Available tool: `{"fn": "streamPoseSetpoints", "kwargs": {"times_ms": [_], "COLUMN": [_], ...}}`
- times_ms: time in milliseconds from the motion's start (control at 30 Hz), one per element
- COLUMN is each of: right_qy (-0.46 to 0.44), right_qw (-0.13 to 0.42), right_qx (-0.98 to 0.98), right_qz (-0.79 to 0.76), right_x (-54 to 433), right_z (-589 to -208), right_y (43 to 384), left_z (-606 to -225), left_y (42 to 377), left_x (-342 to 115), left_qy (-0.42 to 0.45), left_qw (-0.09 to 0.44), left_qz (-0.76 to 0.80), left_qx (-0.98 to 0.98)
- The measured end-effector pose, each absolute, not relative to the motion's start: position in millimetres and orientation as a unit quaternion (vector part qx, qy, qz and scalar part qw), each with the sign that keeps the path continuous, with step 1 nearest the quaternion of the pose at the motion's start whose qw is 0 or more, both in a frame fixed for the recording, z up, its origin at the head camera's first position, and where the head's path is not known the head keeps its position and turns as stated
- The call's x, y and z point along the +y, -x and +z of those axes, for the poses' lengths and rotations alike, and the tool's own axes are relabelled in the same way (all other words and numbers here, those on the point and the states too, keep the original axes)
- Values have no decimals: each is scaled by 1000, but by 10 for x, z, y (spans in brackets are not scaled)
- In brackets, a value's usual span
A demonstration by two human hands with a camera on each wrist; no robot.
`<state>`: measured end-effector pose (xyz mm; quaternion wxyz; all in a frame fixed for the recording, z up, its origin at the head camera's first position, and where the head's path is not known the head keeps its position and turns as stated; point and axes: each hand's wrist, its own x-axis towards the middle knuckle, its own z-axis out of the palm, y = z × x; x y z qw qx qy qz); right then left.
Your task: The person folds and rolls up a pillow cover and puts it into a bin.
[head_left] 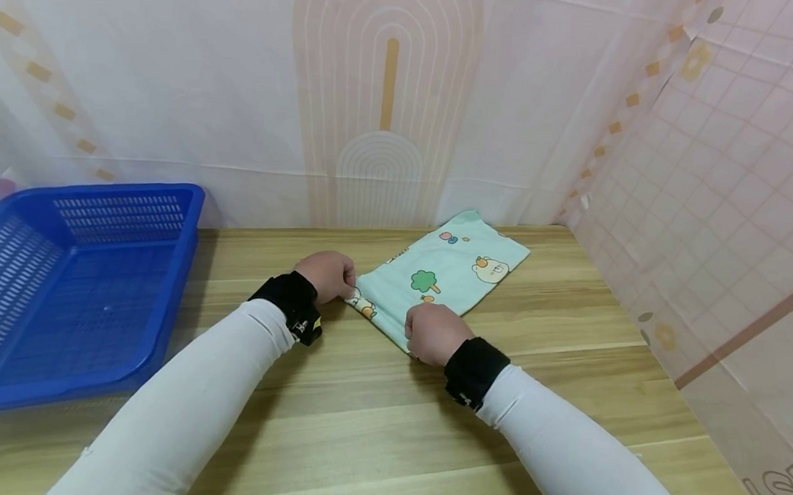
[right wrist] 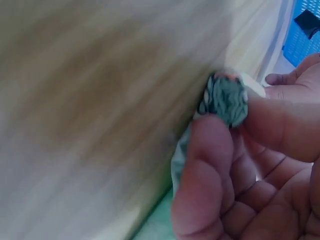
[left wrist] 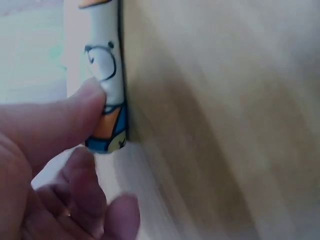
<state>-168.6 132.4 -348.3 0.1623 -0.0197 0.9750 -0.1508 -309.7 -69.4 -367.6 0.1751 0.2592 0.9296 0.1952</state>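
A mint-green cloth (head_left: 459,261) printed with cartoon animals and a tree lies at a slant on the wooden table, its near edge rolled up. My left hand (head_left: 329,275) pinches the left end of that roll; in the left wrist view the thumb lies on the roll's printed surface (left wrist: 102,65). At the other end my right hand (head_left: 435,333) grips the roll. The right wrist view shows the spiral-layered roll end (right wrist: 227,100) between thumb and finger. The rest of the cloth spreads flat away from both hands.
On the left of the table (head_left: 336,422) stands a blue plastic basket (head_left: 107,188) with slotted sides. A patterned fabric backdrop (head_left: 244,86) hangs along the table's back edge, and another patterned panel (head_left: 717,217) borders the right side.
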Motion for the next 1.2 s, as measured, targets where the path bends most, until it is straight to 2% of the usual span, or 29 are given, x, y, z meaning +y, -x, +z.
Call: {"fn": "streamPoseSetpoints", "kwargs": {"times_ms": [200,333,533,833,1000,1200], "right_qy": [35,74,108,134,133,108], "right_qw": [140,110,82,52,57,91], "right_qx": [983,989,991,990,989,990], "right_qz": [-116,-64,-6,12,13,-12], "right_x": [1294,1236,1176,1224,1245,1266], "right_z": [-3482,-3498,-3533,-3538,-3527,-3495], "right_y": [1646,1566,1467,1451,1445,1448], "left_z": [-3669,-3690,-3699,-3730,-3730,-3701], "left_y": [2996,2976,2971,2964,2931,2933], "left_x": [-687,-708,-739,-786,-816,-823], "left_qy": [-296,-345,-386,-382,-386,-388], "left_qw": [116,95,94,92,86,101], "left_qz": [153,120,100,117,131,140], "left_qx": [936,926,912,912,909,905]}}
